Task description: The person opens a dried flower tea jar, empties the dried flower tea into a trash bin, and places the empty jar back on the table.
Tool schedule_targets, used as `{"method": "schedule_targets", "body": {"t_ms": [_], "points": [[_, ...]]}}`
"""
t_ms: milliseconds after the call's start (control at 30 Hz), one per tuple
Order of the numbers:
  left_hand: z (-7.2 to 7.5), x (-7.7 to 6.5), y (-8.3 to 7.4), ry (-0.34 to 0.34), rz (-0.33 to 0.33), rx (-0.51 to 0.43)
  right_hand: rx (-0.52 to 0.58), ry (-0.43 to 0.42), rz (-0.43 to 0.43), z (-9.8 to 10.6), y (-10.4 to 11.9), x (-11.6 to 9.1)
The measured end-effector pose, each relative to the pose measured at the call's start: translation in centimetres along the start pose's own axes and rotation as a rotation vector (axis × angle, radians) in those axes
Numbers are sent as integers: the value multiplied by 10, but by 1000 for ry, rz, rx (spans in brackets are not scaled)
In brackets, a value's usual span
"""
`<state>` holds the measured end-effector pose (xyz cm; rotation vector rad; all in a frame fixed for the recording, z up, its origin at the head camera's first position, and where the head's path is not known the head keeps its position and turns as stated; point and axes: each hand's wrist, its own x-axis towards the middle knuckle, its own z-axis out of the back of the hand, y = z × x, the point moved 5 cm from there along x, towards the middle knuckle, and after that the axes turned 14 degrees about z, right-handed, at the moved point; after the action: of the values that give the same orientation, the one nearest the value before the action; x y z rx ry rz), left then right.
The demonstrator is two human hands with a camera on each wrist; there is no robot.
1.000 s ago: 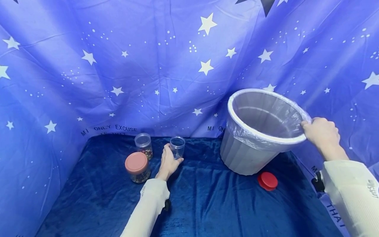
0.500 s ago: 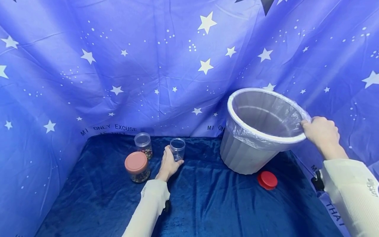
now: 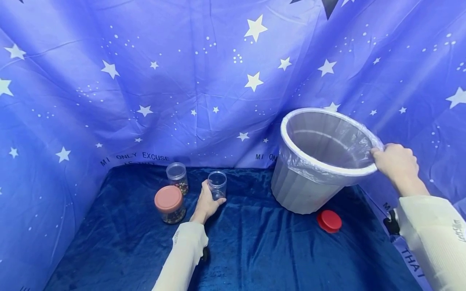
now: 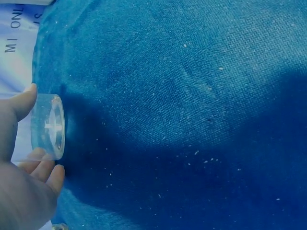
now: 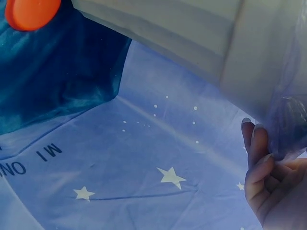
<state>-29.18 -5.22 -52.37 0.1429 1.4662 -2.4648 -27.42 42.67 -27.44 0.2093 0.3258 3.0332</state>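
Note:
My left hand (image 3: pixel 208 203) grips a clear plastic jar (image 3: pixel 217 185) that has no lid on it. In the left wrist view, thumb and fingers lie on either side of the jar (image 4: pixel 50 127), its base close to the blue cloth. My right hand (image 3: pixel 397 163) holds the rim of a grey trash bin (image 3: pixel 306 194) with a clear liner folded over its edge. The bin leans to the right. In the right wrist view, the fingers (image 5: pixel 259 148) curl beneath the rim and liner, and the bin's ribbed wall (image 5: pixel 192 33) fills the top.
Left of my left hand stand a jar with a pink lid (image 3: pixel 169 199) and a lidless jar (image 3: pixel 176 178), both with small multicoloured bits inside. A red lid (image 3: pixel 329 221) lies by the bin's base. A star-printed curtain (image 3: pixel 196 81) rises behind the blue cloth (image 3: pixel 247 250).
The clear jar in my left hand has come down slightly. My right hand and the tilted bin look unmoved.

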Motion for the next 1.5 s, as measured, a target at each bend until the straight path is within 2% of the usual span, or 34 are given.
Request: {"method": "schedule_targets", "body": {"t_ms": [300, 533, 767, 933, 1167, 1500], "points": [[-1, 2, 3, 41, 34, -72, 8, -8, -4, 0, 0, -1], [0, 2, 3, 41, 51, -104, 4, -31, 7, -1, -2, 1], [2, 0, 4, 69, 71, -121, 96, -120, 13, -6, 0, -3], [3, 2, 4, 88, 61, -143, 127, -131, 5, -6, -1, -2], [4, 0, 5, 72, 53, -111, 160, -124, -12, -8, -3, -5], [7, -2, 2, 127, 57, -78, 221, -105, -16, -5, -3, -6]]}}
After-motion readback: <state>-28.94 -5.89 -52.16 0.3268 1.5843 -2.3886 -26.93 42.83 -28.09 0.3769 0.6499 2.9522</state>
